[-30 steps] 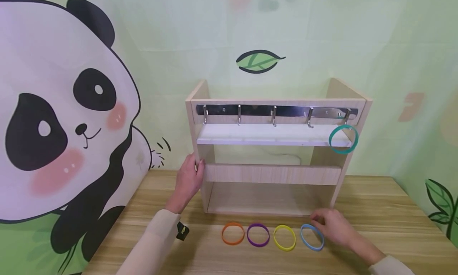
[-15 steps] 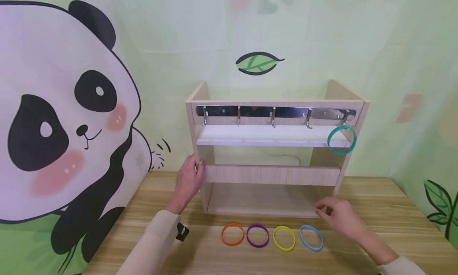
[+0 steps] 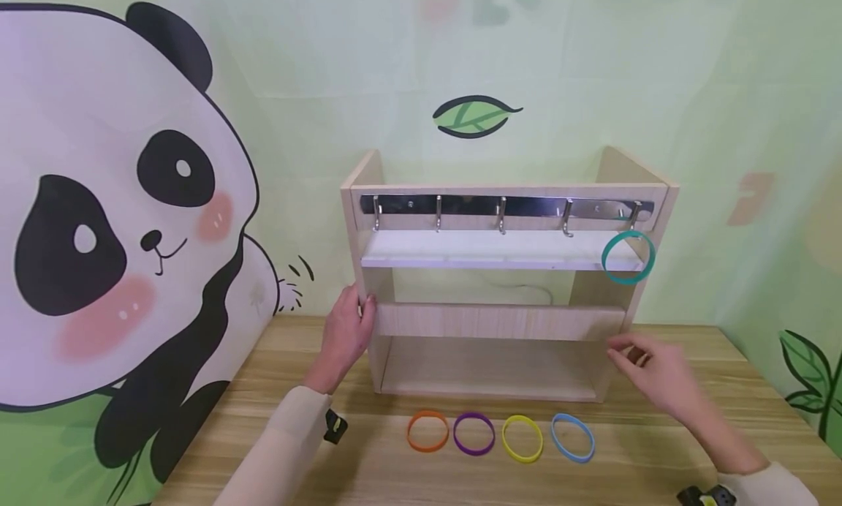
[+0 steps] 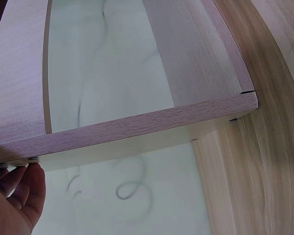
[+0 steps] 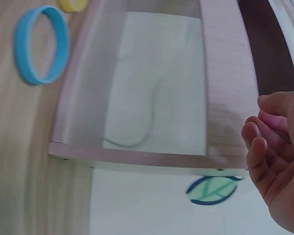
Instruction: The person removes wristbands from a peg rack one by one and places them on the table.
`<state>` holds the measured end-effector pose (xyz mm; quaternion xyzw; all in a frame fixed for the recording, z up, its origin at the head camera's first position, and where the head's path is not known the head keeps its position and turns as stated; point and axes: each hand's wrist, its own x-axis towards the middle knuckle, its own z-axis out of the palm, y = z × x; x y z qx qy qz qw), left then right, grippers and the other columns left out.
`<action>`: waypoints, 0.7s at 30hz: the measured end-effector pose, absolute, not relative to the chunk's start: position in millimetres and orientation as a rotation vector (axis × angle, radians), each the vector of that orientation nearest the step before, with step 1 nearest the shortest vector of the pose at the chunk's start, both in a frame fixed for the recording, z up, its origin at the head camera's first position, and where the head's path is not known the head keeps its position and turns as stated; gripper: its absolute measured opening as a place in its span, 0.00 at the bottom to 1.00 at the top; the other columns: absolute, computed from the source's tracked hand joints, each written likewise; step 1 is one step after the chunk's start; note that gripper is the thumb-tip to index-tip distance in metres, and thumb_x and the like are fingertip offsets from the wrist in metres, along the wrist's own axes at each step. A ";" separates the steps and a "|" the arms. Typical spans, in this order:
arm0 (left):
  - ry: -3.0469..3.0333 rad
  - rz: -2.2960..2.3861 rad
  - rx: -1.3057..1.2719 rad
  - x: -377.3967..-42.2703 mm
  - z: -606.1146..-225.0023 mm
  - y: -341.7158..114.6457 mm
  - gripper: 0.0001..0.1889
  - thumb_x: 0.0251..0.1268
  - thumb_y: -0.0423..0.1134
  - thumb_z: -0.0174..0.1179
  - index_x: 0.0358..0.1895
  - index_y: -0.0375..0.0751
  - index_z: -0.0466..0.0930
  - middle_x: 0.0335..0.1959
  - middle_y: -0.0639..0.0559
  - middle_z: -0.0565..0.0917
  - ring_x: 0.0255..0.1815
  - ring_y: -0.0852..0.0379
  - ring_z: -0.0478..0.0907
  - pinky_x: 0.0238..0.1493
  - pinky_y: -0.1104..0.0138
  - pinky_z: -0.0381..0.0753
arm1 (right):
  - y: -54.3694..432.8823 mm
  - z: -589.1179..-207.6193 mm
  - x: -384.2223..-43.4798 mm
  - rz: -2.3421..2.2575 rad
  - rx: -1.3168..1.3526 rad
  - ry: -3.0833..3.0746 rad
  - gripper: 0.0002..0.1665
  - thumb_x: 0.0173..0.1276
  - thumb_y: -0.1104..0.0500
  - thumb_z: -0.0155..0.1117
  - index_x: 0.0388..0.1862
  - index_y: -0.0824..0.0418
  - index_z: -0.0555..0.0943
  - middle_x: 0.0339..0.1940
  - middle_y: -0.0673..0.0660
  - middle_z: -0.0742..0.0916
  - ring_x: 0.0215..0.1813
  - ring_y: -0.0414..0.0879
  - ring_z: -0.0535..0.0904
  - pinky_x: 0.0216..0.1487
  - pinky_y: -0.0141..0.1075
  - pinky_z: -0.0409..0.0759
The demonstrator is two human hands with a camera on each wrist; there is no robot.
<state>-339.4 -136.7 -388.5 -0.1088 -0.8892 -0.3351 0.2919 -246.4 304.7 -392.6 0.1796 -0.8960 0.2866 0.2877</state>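
A wooden rack [image 3: 500, 320] with a metal hook rail [image 3: 526, 205] stands on the table [image 3: 684, 455]. My left hand [image 3: 349, 329] grips its left side panel, thumb on the front edge; in the left wrist view its fingertips [image 4: 24, 191] touch the panel edge [image 4: 137, 129]. My right hand [image 3: 651, 374] hovers by the rack's lower right corner with loosely curled fingers [image 5: 264, 147] and holds nothing. A teal ring [image 3: 604, 259] hangs on the rightmost hook. Orange [image 3: 411, 431], purple [image 3: 457, 433], yellow [image 3: 505, 437] and blue [image 3: 555, 434] rings lie in a row before the rack; the blue ring [image 5: 20, 49] also shows by the right wrist.
A wall with a panda picture [image 3: 99, 221] closes the left side, and a green wall with a leaf sticker [image 3: 473, 115] stands behind the rack. The other hooks on the rail carry nothing. Bare table lies to the right of the rack.
My right hand has lifted off the blue ring and moved up and right to the rack's lower right corner. The left hand and the rings have stayed put.
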 end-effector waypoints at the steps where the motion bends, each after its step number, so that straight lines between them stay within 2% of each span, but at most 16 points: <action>1: -2.371 -0.896 -0.290 -339.3 -388.6 -136.8 0.14 0.72 0.41 0.46 0.49 0.35 0.73 0.40 0.42 0.76 0.38 0.47 0.75 0.39 0.54 0.77 | 305.6 -389.4 -246.1 0.766 0.471 -2.375 0.06 0.56 0.70 0.68 0.33 0.64 0.83 0.22 0.51 0.83 0.22 0.34 0.73 0.19 0.29 0.72; 8: -2.379 -0.909 -0.305 -338.9 -387.8 -137.4 0.15 0.72 0.42 0.45 0.52 0.36 0.71 0.42 0.42 0.75 0.40 0.48 0.75 0.40 0.54 0.78 | 314.4 -362.0 -245.7 0.763 0.425 -2.275 0.08 0.55 0.70 0.69 0.36 0.66 0.83 0.27 0.57 0.85 0.22 0.33 0.73 0.22 0.23 0.71; 13: -2.391 -0.906 -0.295 -339.6 -387.5 -137.1 0.15 0.73 0.42 0.44 0.51 0.36 0.71 0.42 0.43 0.75 0.40 0.48 0.75 0.39 0.55 0.78 | 318.5 -343.4 -244.9 0.777 0.370 -2.234 0.07 0.57 0.68 0.69 0.36 0.66 0.84 0.22 0.55 0.83 0.21 0.32 0.72 0.20 0.23 0.69; 16: -2.399 -0.909 -0.288 -339.6 -387.5 -137.2 0.15 0.73 0.43 0.44 0.51 0.36 0.71 0.42 0.43 0.75 0.40 0.48 0.74 0.39 0.55 0.78 | 319.1 -334.2 -244.8 0.780 0.330 -2.196 0.07 0.57 0.67 0.69 0.36 0.66 0.84 0.21 0.49 0.83 0.23 0.28 0.71 0.20 0.22 0.68; 21: -2.401 -0.917 -0.288 -339.2 -387.5 -136.9 0.15 0.73 0.43 0.45 0.52 0.36 0.72 0.42 0.42 0.75 0.40 0.48 0.75 0.39 0.55 0.78 | 319.2 -321.6 -244.1 0.789 0.296 -2.139 0.09 0.57 0.66 0.68 0.37 0.67 0.84 0.27 0.29 0.77 0.28 0.24 0.69 0.23 0.22 0.65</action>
